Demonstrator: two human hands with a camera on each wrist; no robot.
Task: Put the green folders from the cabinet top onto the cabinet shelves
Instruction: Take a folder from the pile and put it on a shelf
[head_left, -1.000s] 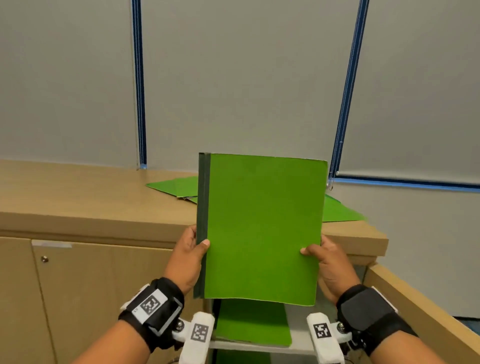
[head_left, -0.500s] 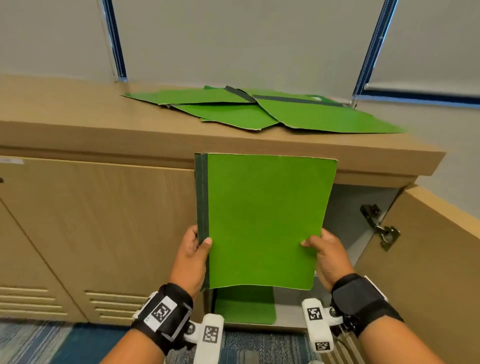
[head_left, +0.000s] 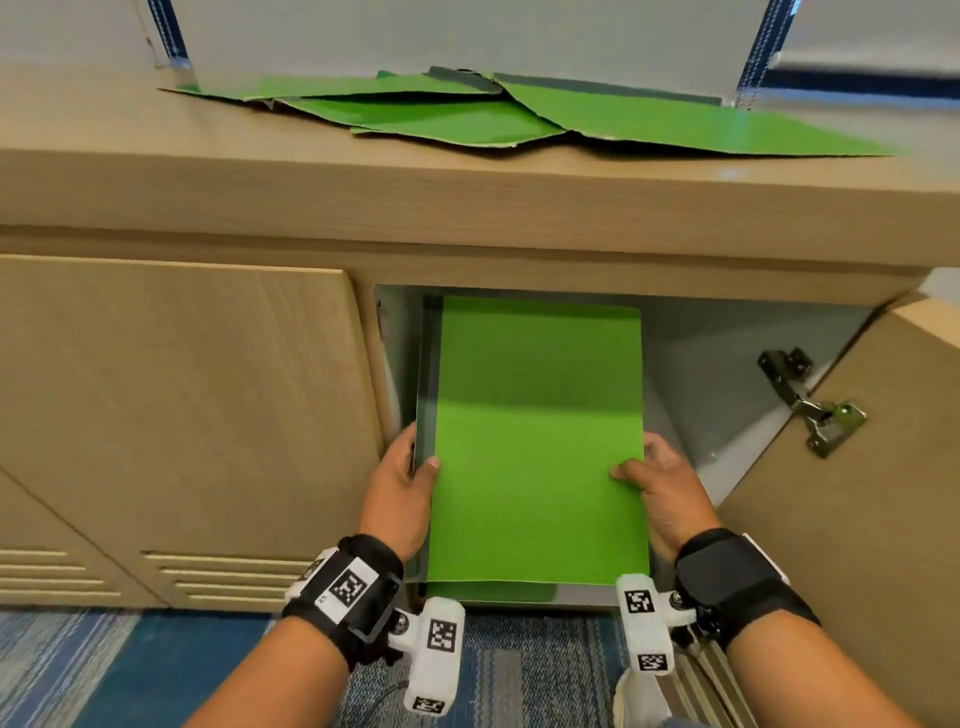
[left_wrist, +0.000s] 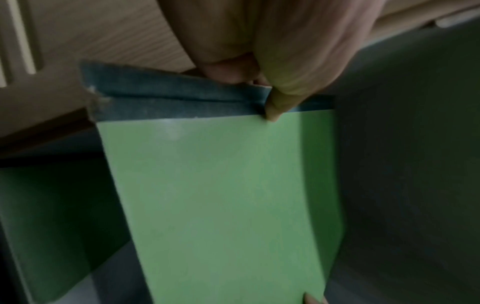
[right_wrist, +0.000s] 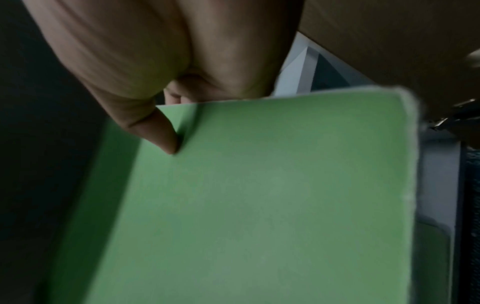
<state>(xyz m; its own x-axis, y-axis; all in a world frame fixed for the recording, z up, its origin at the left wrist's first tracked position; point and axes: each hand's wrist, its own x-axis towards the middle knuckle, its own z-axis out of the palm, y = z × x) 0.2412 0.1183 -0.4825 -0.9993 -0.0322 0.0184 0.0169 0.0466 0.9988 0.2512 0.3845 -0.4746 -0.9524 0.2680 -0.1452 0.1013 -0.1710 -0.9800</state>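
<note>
The folder is bright green with a dark grey-green spine. Above it, the cabinet is pale wood-grain; below it, the carpet is blue, striped.

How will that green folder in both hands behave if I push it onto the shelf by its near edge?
The green folder probably flexes: in the left wrist view its sheet bows slightly. It looks thin and light, since the left hand and right hand pinch only its side edges. Its smooth cover should slide easily over the folder below.

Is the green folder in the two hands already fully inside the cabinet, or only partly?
Only partly. The green folder has its far end inside the cabinet opening; its near end still sticks out.
</note>
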